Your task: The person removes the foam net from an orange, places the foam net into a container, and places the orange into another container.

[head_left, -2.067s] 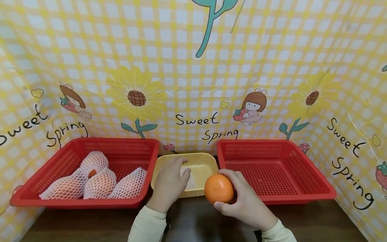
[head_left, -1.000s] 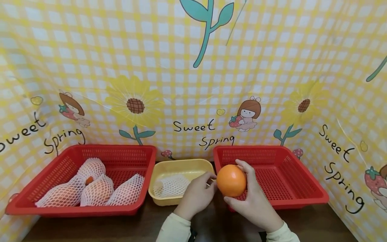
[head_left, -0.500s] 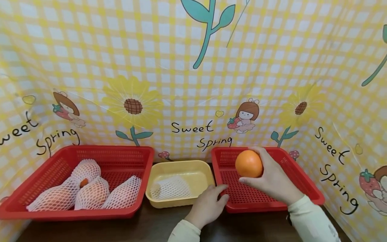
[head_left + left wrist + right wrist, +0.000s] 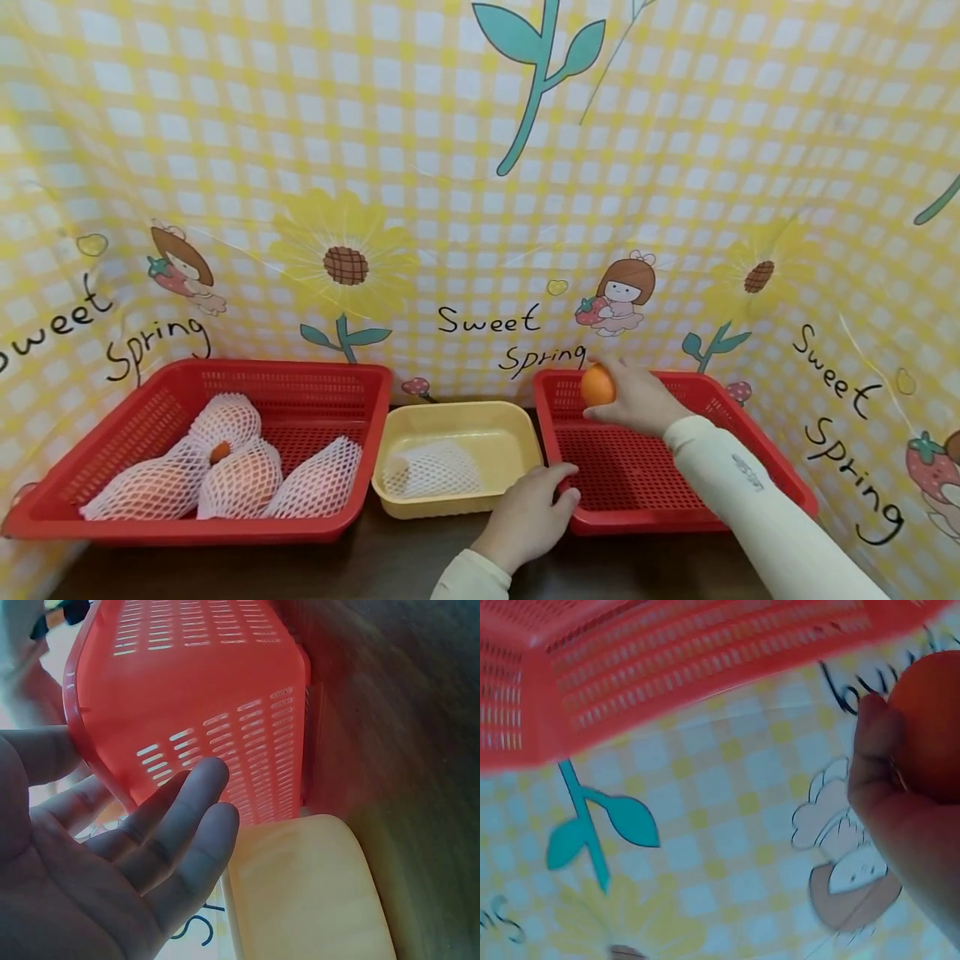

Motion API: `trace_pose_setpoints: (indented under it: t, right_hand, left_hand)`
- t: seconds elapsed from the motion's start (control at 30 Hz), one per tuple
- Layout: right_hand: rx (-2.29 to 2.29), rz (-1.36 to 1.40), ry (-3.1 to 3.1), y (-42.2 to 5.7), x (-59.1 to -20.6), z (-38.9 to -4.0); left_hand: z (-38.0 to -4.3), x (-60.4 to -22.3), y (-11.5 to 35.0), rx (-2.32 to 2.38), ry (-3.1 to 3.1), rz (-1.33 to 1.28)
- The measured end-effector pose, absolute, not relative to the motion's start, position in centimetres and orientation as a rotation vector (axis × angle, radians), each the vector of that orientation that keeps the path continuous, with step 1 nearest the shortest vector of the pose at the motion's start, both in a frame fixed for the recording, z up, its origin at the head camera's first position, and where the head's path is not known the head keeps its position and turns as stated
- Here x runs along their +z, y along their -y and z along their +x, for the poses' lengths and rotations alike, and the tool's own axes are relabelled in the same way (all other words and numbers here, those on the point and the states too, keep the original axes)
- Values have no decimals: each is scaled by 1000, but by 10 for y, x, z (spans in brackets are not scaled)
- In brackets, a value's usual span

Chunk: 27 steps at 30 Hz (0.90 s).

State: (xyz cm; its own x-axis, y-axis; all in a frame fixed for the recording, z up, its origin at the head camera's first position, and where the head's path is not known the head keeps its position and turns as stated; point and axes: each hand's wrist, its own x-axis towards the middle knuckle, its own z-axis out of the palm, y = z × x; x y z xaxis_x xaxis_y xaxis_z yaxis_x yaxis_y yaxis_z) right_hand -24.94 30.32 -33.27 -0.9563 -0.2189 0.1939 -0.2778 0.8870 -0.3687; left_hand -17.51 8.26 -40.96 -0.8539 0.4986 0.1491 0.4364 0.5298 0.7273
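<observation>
My right hand (image 4: 637, 398) holds an orange (image 4: 598, 385) over the back left part of the right red basket (image 4: 637, 517). In the right wrist view the fingers and thumb curl round the orange (image 4: 934, 735). My left hand (image 4: 528, 512) rests at this basket's front left corner. The left wrist view shows its thumb and index finger at the basket's rim (image 4: 73, 697), the other fingers loosely extended outside the wall. A white foam net (image 4: 435, 468) lies in the yellow tray (image 4: 510, 442) between the two red baskets.
The left red basket (image 4: 330, 525) holds several fruits in white foam nets (image 4: 240, 479). Behind everything hangs a yellow checked cloth (image 4: 450, 208). The dark wooden table (image 4: 397, 562) shows in front of the containers.
My right hand has carried the orange rightward and away from me, from beside the yellow tray to over the right basket. My left hand has moved from the tray to that basket's corner.
</observation>
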Motion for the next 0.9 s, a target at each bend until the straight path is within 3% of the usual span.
trace_pose_setpoints:
  t: [0.33,0.63,0.9]
  right_hand:
    - [224,315,3175,-272,-383,-292]
    - [-95,274,3040,-268,-427,-294]
    - [363,289,3260,-263,-414,-284]
  left_hand:
    - [-176,-409,-81,1202,-2704,840]
    - [-174,-408,-84,1183,-2715,862]
    - [-175,-409,-80,1199,-2725,864]
